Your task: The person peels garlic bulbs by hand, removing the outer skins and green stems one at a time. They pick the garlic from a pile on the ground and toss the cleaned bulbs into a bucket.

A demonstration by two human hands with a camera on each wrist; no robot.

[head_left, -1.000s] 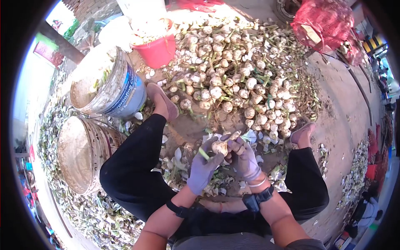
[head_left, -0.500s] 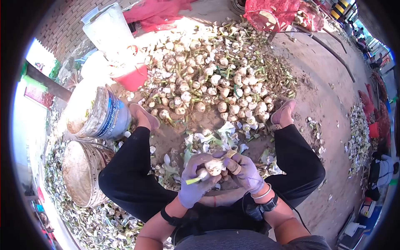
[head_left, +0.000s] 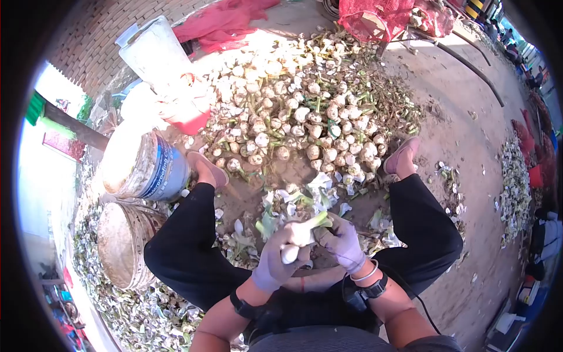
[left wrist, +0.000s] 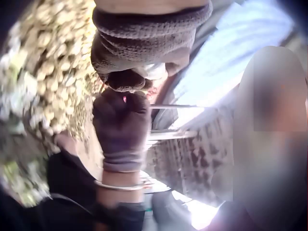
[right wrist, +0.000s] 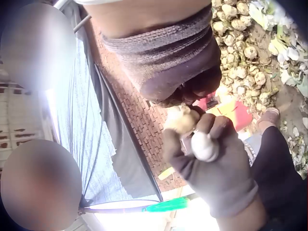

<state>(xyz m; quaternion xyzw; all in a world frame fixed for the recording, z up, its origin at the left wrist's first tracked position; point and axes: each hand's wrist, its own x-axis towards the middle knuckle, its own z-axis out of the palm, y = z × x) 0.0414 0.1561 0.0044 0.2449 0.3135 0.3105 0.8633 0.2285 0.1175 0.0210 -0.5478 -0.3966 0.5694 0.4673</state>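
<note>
In the head view the gloved left hand (head_left: 274,261) grips a whitish garlic bulb (head_left: 300,234) whose green stem points up and right, plus a second white bulb (head_left: 290,253) lower in the palm. Both bulbs (right wrist: 182,119) also show in the right wrist view, the smooth white one (right wrist: 205,146) under curled fingers. Close against the stem side, the gloved right hand (head_left: 345,246) has its fingers curled; whether they pinch the stem is unclear. Beyond the hands lies a large heap of garlic bulbs (head_left: 283,154) with dirty skins.
Two worn buckets (head_left: 117,246) stand at the left, one with a blue label (head_left: 167,170). A red bucket (head_left: 190,120) is beyond them. Loose peelings (head_left: 234,237) lie between the legs, and red mesh bags (head_left: 384,17) sit at the far side.
The bulb in the left hand has turned: its green stem, earlier pointing down and left, now points up and right. The second bulb shows more plainly. The head view has shifted.
</note>
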